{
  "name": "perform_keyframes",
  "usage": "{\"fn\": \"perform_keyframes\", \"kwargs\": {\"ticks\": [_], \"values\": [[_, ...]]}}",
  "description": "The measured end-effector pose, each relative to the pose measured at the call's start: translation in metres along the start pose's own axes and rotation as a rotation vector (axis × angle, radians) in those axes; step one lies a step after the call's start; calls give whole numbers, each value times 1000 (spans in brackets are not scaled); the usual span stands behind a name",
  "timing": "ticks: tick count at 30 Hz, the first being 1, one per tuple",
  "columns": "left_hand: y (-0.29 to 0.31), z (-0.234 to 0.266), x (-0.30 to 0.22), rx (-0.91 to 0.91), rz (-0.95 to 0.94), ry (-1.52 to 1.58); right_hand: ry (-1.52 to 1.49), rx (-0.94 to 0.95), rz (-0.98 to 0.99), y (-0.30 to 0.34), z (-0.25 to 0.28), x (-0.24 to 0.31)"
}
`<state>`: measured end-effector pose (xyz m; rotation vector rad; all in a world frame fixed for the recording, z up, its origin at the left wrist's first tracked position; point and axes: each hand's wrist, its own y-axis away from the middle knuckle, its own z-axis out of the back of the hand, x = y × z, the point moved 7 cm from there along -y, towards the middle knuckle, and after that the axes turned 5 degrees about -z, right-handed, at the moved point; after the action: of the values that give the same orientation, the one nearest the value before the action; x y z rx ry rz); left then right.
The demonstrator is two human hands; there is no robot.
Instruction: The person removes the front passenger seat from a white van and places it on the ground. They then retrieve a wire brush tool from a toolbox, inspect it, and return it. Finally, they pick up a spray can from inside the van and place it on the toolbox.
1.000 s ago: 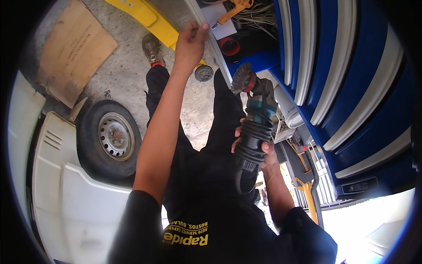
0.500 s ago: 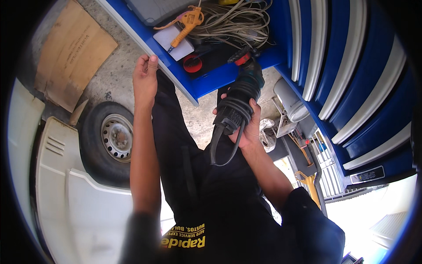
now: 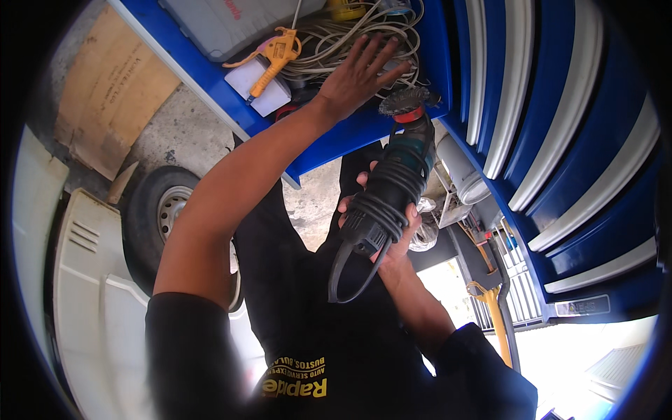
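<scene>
My right hand (image 3: 392, 234) grips a dark angle grinder (image 3: 395, 178) by its body, its black cord wound around the handle and a wire brush wheel (image 3: 404, 100) at the upper end. My left hand (image 3: 360, 70) is stretched out flat, fingers spread, over a tangle of beige cables (image 3: 343, 42) inside an open blue drawer (image 3: 210, 80). The grinder's head is just beside the drawer's near edge, below my left hand.
In the drawer lie a grey tool case (image 3: 224, 21), a yellow-orange hand tool (image 3: 273, 56) and a white box (image 3: 259, 84). Blue drawer fronts with white handles (image 3: 560, 140) stand at right. On the floor: a wheel (image 3: 157, 217), cardboard (image 3: 105, 91), a white body panel (image 3: 84, 301).
The view has swung toward the open drawer. My left hand moved from the drawer's edge to above the cables. The grinder rose closer to the drawer.
</scene>
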<state>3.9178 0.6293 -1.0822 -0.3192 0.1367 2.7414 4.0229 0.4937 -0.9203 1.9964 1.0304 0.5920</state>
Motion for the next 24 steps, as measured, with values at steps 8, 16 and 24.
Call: {"fn": "perform_keyframes", "kwargs": {"ticks": [8,16,24], "values": [[-36,-18,34,105,127,238,-226,185,60,-7,2,5],[-55,44,91,263,-3,727,-248,320,69,5,8,3],[-44,54,125,61,8,1111,16,-81,281,-91,56,19]]}}
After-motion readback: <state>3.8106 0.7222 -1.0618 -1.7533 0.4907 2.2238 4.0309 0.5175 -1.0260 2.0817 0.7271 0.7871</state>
